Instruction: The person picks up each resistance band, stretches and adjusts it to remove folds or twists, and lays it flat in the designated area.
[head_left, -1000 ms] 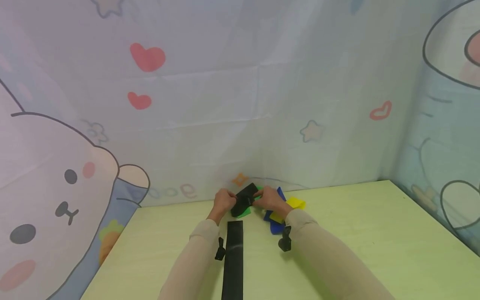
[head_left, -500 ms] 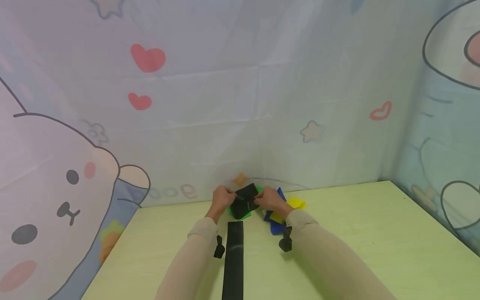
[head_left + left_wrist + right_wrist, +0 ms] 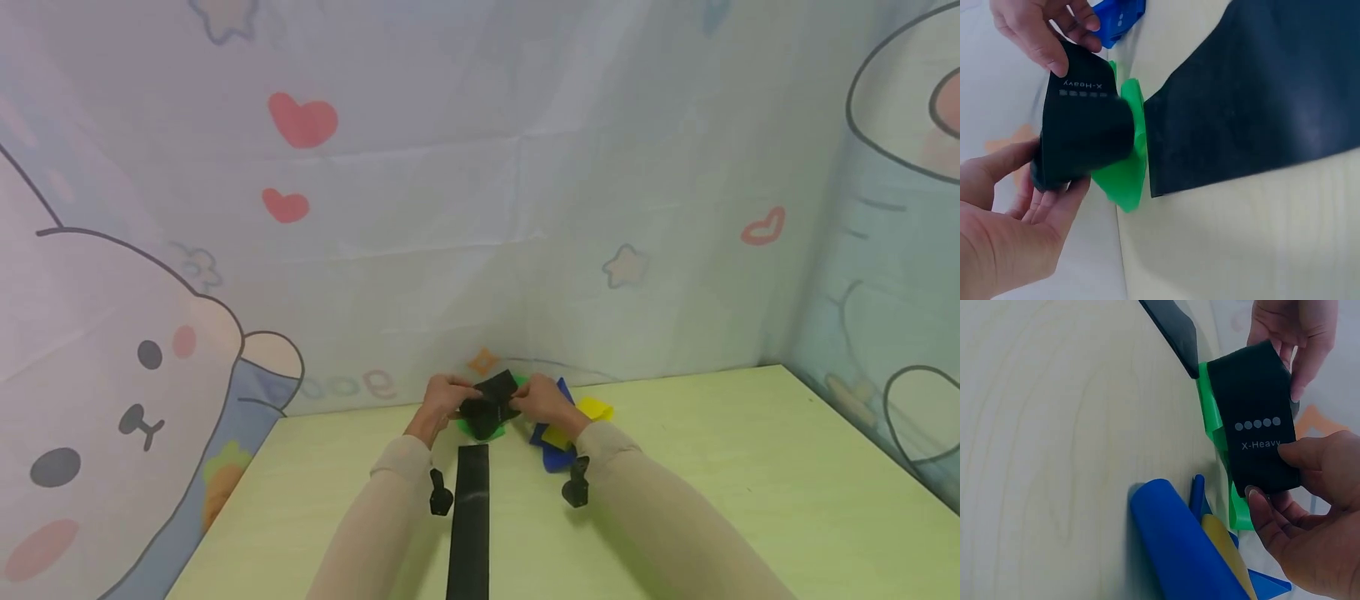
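Folded black resistance band (image 3: pixel 1254 422), printed with a row of five grey dots and the words "X-Heavy", held at the far edge of the counter (image 3: pixel 712 475) close to the cartoon-printed backdrop (image 3: pixel 480 208). The left hand (image 3: pixel 441 398) grips one end of the band, thumb on one face and fingers curled under the other; the right hand (image 3: pixel 542 400) pinches the opposite end between thumb and fingers. A green band (image 3: pixel 1124 175) lies directly beneath the black one. A blue band (image 3: pixel 1179 547) and a yellow band (image 3: pixel 596 407) lie just right of the hands, overlapping. A long flat black band (image 3: pixel 469 517) runs toward the viewer between the forearms.
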`<state>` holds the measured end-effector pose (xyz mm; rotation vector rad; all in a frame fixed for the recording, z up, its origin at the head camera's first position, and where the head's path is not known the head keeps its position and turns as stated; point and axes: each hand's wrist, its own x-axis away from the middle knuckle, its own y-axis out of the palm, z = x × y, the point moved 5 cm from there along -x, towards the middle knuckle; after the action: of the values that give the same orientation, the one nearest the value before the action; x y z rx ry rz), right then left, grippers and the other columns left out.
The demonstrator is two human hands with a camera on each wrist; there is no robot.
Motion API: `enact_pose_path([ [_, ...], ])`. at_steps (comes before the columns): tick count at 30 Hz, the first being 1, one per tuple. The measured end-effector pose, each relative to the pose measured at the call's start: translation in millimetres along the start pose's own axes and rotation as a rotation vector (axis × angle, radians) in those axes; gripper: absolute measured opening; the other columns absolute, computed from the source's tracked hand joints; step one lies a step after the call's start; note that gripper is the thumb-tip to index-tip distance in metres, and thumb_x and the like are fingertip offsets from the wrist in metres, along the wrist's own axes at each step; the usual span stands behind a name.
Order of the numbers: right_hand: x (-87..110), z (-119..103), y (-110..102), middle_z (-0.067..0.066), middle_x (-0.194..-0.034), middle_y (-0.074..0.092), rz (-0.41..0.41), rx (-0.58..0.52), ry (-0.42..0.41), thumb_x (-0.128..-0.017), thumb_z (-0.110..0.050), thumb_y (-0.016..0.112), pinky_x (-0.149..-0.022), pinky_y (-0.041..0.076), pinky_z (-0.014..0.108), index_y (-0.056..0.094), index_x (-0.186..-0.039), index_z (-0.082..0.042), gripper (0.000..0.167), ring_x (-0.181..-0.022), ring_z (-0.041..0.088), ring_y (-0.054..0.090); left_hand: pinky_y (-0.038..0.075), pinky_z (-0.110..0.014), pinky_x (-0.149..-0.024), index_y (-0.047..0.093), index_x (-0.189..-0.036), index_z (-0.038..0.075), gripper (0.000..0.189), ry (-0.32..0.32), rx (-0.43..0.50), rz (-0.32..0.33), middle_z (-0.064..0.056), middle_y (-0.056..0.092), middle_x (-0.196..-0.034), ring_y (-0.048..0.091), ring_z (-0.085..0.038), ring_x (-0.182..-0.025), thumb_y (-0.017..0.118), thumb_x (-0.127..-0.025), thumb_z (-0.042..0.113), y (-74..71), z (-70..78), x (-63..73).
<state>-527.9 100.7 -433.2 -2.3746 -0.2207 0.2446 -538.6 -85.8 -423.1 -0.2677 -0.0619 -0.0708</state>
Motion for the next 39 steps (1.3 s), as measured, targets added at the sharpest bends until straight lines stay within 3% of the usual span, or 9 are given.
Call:
enact_pose_path([
  [8,7.0,-1,-5,0.008,-0.070,0.065,-0.001,0.023,-0.014,-0.094,-0.016,0.067,-0.049,0.034,0.023,0.074,-0.113,0.003,0.028,-0.049,0.011,0.039,0.055,-0.041,-0.091,0.053,-0.129,-0.016,0.045,-0.181,0.304,-0.058,-0.029,0.062,-0.123,0.067,-0.034,-0.108,0.068,-0.090,0.002,8.4,-5.5,-3.6],
  [10,8.1,-2,-7,0.007,-0.076,0.068,0.006,0.031,-0.015,-0.094,-0.017,0.068,-0.050,0.035,0.023,0.074,-0.113,0.002,0.028,-0.051,0.011,0.041,0.054,-0.041,-0.094,0.050,-0.133,-0.015,0.048,-0.219,0.361,-0.056,-0.031,0.059,-0.128,0.064,-0.035,-0.113,0.066,-0.091,0.003,10.2,-5.8,-4.3],
  [15,11.3,-5,-11,0.002,-0.069,0.062,0.002,0.027,-0.039,-0.094,-0.018,0.068,-0.052,0.035,0.023,0.077,-0.109,-0.001,0.025,-0.054,0.012,0.043,0.048,-0.040,-0.102,0.040,-0.141,-0.012,0.052,-0.268,0.451,-0.065,-0.030,0.047,-0.141,0.053,-0.036,-0.128,0.060,-0.096,0.005,13.0,-5.5,-4.5],
  [19,15.2,-6,-12,-0.003,-0.057,0.050,-0.015,0.004,-0.088,-0.094,-0.017,0.067,-0.050,0.031,0.023,0.080,-0.101,-0.002,0.021,-0.050,0.010,0.038,0.042,-0.039,-0.108,0.035,-0.142,-0.013,0.051,-0.268,0.531,-0.111,-0.029,0.040,-0.147,0.045,-0.035,-0.135,0.053,-0.098,0.004,16.4,-4.1,-3.9],
  [23,20.3,-9,-15,-0.002,-0.055,0.048,-0.029,-0.008,-0.124,-0.096,-0.015,0.064,-0.048,0.030,0.023,0.079,-0.085,-0.002,0.022,-0.048,0.009,0.035,0.045,-0.035,-0.103,0.037,-0.133,-0.010,0.040,-0.261,0.621,-0.170,-0.023,0.044,-0.139,0.048,-0.030,-0.128,0.043,-0.098,0.008,19.0,-3.1,-4.2],
  [28,23.9,-9,-15,0.009,-0.063,0.064,-0.032,-0.014,-0.124,-0.098,-0.010,0.058,-0.048,0.036,0.023,0.063,-0.065,-0.002,0.034,-0.052,0.017,0.052,0.041,-0.040,-0.094,0.035,-0.126,-0.001,0.041,-0.235,0.762,-0.178,-0.016,0.042,-0.129,0.045,-0.029,-0.114,0.033,-0.087,0.010,16.8,-1.7,-6.7],
  [32,26.8,-5,-13,0.012,-0.068,0.066,-0.029,-0.021,-0.073,-0.099,-0.010,0.056,-0.051,0.044,0.024,0.065,-0.075,0.000,0.027,-0.061,0.024,0.064,0.033,-0.046,-0.103,0.037,-0.123,-0.002,0.040,-0.181,0.790,-0.110,-0.019,0.039,-0.141,0.041,-0.031,-0.123,0.031,-0.085,0.006,11.7,2.0,-7.3],
  [35,30.2,-1,-11,0.008,-0.073,0.066,-0.034,-0.034,-0.021,-0.099,-0.011,0.055,-0.057,0.050,0.026,0.069,-0.094,0.003,0.020,-0.065,0.022,0.065,0.023,-0.055,-0.114,0.030,-0.136,-0.005,0.049,-0.147,0.822,-0.085,-0.024,0.028,-0.153,0.032,-0.036,-0.137,0.028,-0.088,0.003,9.5,3.6,-6.4],
  [39,33.6,3,-9,0.008,-0.079,0.066,-0.039,-0.040,0.007,-0.100,-0.011,0.055,-0.061,0.053,0.029,0.068,-0.101,0.004,0.020,-0.066,0.020,0.065,0.024,-0.054,-0.116,0.023,-0.149,-0.006,0.054,-0.175,0.891,-0.082,-0.027,0.023,-0.157,0.027,-0.039,-0.144,0.030,-0.096,0.003,11.0,0.1,-4.6],
])
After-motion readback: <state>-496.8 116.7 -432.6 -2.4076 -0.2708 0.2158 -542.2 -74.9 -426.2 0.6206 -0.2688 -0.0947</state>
